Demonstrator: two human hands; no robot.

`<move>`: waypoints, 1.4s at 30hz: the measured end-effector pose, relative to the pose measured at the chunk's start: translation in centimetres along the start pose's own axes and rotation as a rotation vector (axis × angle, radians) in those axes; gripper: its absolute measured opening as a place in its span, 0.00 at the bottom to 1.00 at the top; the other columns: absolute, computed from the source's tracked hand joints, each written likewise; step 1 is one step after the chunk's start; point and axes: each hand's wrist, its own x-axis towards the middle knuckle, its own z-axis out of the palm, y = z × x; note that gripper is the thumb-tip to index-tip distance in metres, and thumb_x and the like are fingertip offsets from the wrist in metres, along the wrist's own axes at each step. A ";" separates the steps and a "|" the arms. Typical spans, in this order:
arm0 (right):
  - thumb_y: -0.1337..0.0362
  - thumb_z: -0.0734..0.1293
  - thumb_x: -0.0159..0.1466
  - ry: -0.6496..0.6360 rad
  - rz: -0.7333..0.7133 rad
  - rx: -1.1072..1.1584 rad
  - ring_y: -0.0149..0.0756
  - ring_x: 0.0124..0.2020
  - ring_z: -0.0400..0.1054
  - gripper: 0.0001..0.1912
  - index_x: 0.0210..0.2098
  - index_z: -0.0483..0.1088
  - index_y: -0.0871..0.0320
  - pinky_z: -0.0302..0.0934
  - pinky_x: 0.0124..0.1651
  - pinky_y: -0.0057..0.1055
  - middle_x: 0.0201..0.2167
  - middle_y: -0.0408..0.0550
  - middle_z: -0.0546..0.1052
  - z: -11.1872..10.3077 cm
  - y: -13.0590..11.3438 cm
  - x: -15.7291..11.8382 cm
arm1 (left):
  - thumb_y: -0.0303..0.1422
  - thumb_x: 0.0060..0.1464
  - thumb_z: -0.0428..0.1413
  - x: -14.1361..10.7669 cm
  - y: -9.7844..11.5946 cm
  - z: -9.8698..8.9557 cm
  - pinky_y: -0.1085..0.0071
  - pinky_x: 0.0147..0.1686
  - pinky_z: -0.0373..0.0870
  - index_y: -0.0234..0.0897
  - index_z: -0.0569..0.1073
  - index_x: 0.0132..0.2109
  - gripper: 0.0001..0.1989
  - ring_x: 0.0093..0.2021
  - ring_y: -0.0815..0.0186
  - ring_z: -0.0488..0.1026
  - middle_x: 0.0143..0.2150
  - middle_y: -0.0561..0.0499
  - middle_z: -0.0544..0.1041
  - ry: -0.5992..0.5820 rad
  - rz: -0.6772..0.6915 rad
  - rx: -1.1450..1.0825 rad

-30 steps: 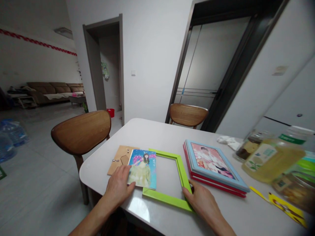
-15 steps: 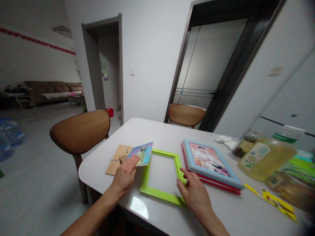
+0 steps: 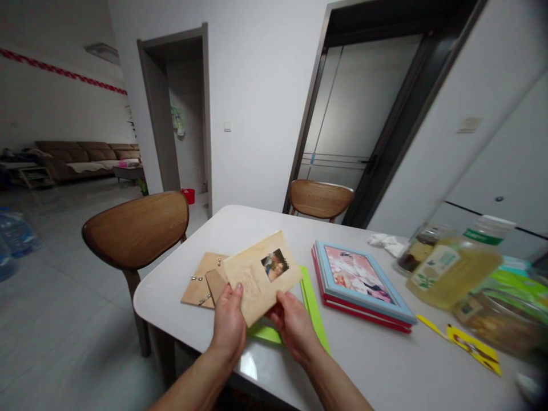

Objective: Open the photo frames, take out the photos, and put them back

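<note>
Between my two hands I hold a beige photo print (image 3: 252, 285) with a small dark picture in it, tilted above the table. My left hand (image 3: 230, 319) pinches its lower left edge, thumb on top. My right hand (image 3: 293, 325) grips the lower right edge, its fingers partly behind the print. Beneath lies a green picture frame (image 3: 314, 314), mostly covered by the print and my hands. A brown frame backing board (image 3: 201, 282) with metal clips lies to the left, its right part hidden behind the print.
On the right is a stack of framed pictures, a blue frame (image 3: 363, 279) on top. Farther right stand a jar (image 3: 422, 251), a jug of yellow liquid (image 3: 454, 268) and a clear container (image 3: 500, 319). A yellow card (image 3: 473, 348) lies nearby. Wooden chairs (image 3: 137, 231) flank the table (image 3: 257, 220).
My left hand has brought the print rightward over the green frame, and its beige side now shows instead of the blue one. My right hand has left the frame and grips the print.
</note>
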 end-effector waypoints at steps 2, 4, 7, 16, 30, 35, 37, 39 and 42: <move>0.61 0.52 0.55 0.067 -0.025 0.106 0.36 0.37 0.68 0.21 0.47 0.58 0.61 0.63 0.31 0.29 0.39 0.52 0.73 -0.4 -0.5 0.4 | 0.38 0.44 0.53 -0.6 -0.9 0.5 0.65 0.41 0.67 0.31 0.66 0.44 0.20 0.43 0.57 0.70 0.41 0.42 0.74 -0.072 -0.064 -0.025; 0.64 0.53 0.54 0.099 -0.006 0.107 0.36 0.37 0.69 0.21 0.47 0.57 0.60 0.64 0.31 0.29 0.39 0.52 0.73 -1.6 -1.1 0.8 | 0.34 0.44 0.53 -0.4 -1.4 0.0 0.65 0.43 0.65 0.32 0.64 0.46 0.21 0.46 0.57 0.68 0.45 0.42 0.72 -0.098 -0.072 0.043; 0.67 0.55 0.51 0.073 0.100 0.031 0.37 0.33 0.70 0.19 0.43 0.60 0.62 0.64 0.33 0.31 0.36 0.53 0.75 -4.1 -1.8 1.4 | 0.27 0.44 0.52 0.8 -1.8 -1.6 0.65 0.48 0.61 0.33 0.61 0.51 0.24 0.50 0.60 0.64 0.50 0.42 0.67 -0.095 -0.027 0.291; 0.71 0.54 0.50 0.099 0.040 -0.435 0.34 0.25 0.70 0.22 0.44 0.63 0.65 0.63 0.25 0.27 0.29 0.52 0.76 -6.2 -0.5 4.1 | 0.24 0.41 0.53 -0.3 -3.0 -3.1 0.62 0.55 0.51 0.32 0.66 0.46 0.20 0.56 0.59 0.56 0.55 0.41 0.61 -0.490 0.271 1.129; 0.60 0.57 0.52 0.278 -0.126 -1.291 0.50 0.36 0.66 0.18 0.35 0.68 0.66 0.56 0.37 0.43 0.35 0.64 0.70 -6.1 -0.4 4.4 | 0.25 0.46 0.51 -0.6 -2.1 -2.4 0.60 0.55 0.51 0.33 0.68 0.35 0.07 0.57 0.58 0.53 0.53 0.41 0.63 -0.625 0.325 1.364; 0.59 0.57 0.53 0.276 -0.158 -1.437 0.47 0.35 0.65 0.20 0.40 0.66 0.64 0.56 0.34 0.40 0.36 0.60 0.69 -6.1 -0.1 3.9 | 0.25 0.47 0.49 -0.1 -0.5 -4.5 0.64 0.54 0.54 0.34 0.66 0.43 0.14 0.56 0.62 0.55 0.55 0.43 0.61 -0.588 0.387 1.332; 0.59 0.55 0.55 0.239 -0.228 -1.444 0.43 0.36 0.65 0.21 0.44 0.64 0.63 0.56 0.35 0.36 0.37 0.58 0.68 -5.5 -0.1 3.5 | 0.26 0.48 0.48 1.0 0.7 -6.8 0.63 0.54 0.53 0.34 0.64 0.46 0.16 0.57 0.62 0.54 0.57 0.43 0.58 -0.482 0.431 1.393; 0.60 0.54 0.57 0.146 -0.349 -1.399 0.40 0.38 0.63 0.20 0.46 0.63 0.62 0.56 0.38 0.34 0.38 0.56 0.68 -4.0 0.0 2.8 | 0.29 0.46 0.50 2.5 2.0 -9.6 0.57 0.54 0.51 0.32 0.62 0.49 0.20 0.57 0.57 0.52 0.57 0.40 0.58 -0.328 0.394 1.539; 0.60 0.56 0.57 -0.045 -0.529 -1.308 0.38 0.42 0.61 0.18 0.43 0.65 0.61 0.52 0.44 0.32 0.38 0.53 0.69 -0.2 0.4 1.4 | 0.36 0.43 0.54 4.1 3.1 -13.2 0.54 0.54 0.50 0.29 0.61 0.51 0.28 0.57 0.50 0.51 0.57 0.36 0.56 -0.269 0.247 1.707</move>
